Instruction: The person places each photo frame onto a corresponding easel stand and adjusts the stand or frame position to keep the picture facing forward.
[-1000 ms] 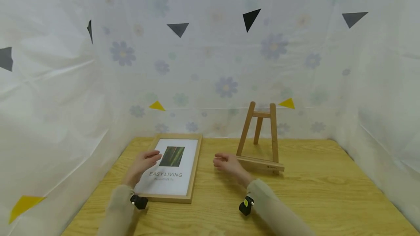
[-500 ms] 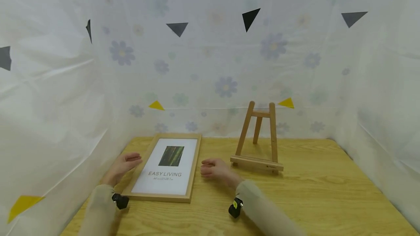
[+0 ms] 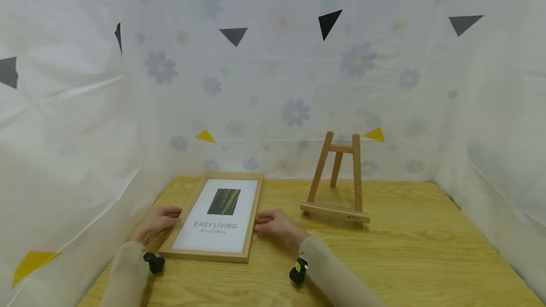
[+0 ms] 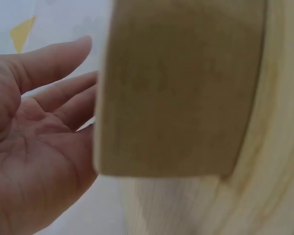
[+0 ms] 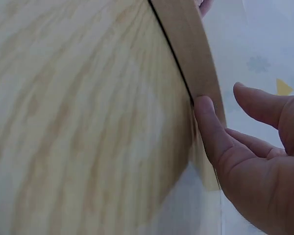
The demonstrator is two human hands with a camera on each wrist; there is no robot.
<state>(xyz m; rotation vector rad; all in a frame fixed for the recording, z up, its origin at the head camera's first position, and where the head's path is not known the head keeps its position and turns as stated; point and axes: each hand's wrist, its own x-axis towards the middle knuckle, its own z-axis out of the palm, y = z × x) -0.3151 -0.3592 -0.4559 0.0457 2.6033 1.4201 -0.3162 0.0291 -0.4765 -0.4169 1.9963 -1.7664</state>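
picture frame [image 3: 214, 217] flat on wood-grain table [image 3: 418, 250], flowered sheeting [image 3: 264, 79] behind

There is one tabletop [image 3: 409, 259], one picture frame [image 3: 204, 256], one wooden easel [image 3: 334, 212], five black or grey triangles [image 3: 328, 23], three yellow triangles [image 3: 375, 134], two sleeves [image 3: 124, 274] and two black wrist-worn devices [image 3: 154, 263].

behind the wood-grain tabletop [image 3: 409, 255] rises a flower-printed white sheet [image 3: 256, 77] with dark and yellow triangles [image 3: 375, 134]; creased white sheeting [image 3: 72, 141] flanks the tabletop.
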